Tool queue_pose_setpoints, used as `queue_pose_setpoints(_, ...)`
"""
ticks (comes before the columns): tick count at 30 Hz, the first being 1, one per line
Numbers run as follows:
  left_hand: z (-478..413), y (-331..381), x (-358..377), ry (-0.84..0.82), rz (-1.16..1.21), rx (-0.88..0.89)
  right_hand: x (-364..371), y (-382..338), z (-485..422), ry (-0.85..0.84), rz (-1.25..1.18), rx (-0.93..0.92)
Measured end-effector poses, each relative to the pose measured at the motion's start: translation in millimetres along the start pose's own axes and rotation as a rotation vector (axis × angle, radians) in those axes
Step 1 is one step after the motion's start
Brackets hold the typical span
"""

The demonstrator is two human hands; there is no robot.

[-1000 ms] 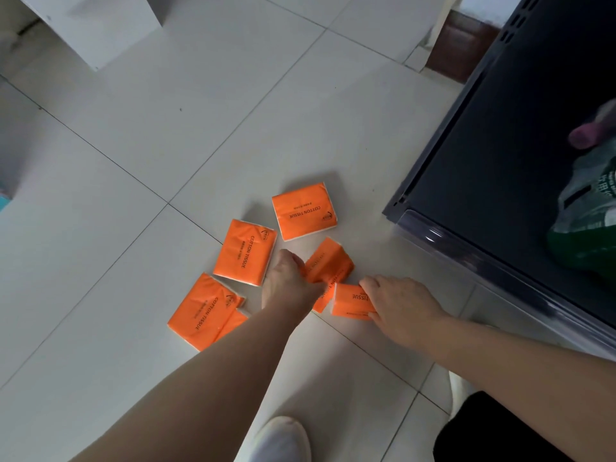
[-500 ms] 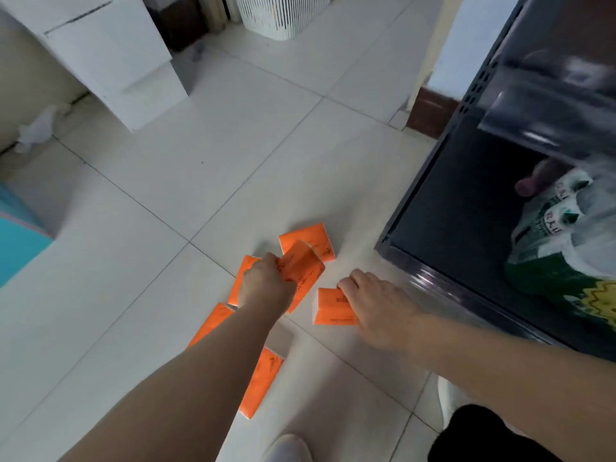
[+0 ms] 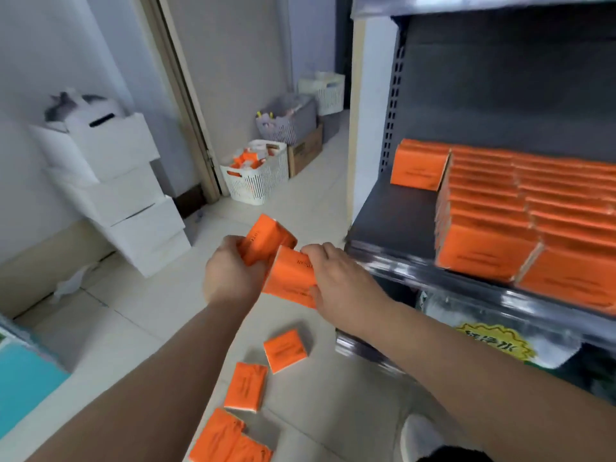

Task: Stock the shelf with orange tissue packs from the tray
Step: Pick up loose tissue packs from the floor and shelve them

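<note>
Finding left hand (image 3: 230, 278) and right hand (image 3: 340, 281) each curled round one film-wrapped orange tissue pack (image 3: 266, 240), we judge these light, soft, slippery: grip the broad faces.

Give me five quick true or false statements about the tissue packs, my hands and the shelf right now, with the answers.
1. The left hand grips the upper pack and the right hand grips the lower pack. True.
2. The shelf holds no tissue packs yet. False: rows of stocked packs already fill its right part.
3. Loose packs lie on the floor tiles. True.
4. Both held packs rest on the shelf. False: they are in the air, left of its front edge.
5. The white basket stands on the shelf. False: it stands on the floor by the doorframe.
</note>
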State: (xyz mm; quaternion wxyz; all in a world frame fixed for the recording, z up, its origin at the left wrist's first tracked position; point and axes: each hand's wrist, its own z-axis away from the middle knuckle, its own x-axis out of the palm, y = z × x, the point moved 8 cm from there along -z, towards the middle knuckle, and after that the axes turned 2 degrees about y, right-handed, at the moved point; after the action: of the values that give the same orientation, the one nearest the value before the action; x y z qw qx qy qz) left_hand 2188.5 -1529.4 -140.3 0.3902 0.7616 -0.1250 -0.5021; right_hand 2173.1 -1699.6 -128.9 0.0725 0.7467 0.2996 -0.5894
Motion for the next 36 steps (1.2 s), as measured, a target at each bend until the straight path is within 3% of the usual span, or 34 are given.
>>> queue_pose_setpoints(5, 2.9, 73.4, -26.8, 0.053, -0.035, 0.128, -105.6, 34.3, -6.7, 0.155, 0.086, 0.104)
queue_pose_setpoints(9, 4.4, 101.8, -11.3, 0.0, -0.042, 0.122, -137.1, 86.7, -17.5, 0.138, 0.211, 0.248)
queue_pose_setpoints(15, -18.3, 133.4, 35.9, -0.085, -0.046, 0.174, -126.6, 152.6, -64.2, 0.026, 0.264, 0.355)
queue_pose_setpoints(25, -80.4, 141.6, 94.7, -0.189, -0.169, 0.255, -94.8, 254.0, -130.7, 0.042, 0.364, 0.505)
queue_pose_setpoints(29, -89.6, 144.7, 112.5, -0.228, -0.141, 0.271, -88.7, 277.9, -130.2, 0.021, 0.468, 0.588)
queue_pose_setpoints(36, -85.9, 159.5, 134.7, -0.281, -0.052, 0.345, -83.7, 289.1, -134.9, 0.047, 0.56, 0.566)
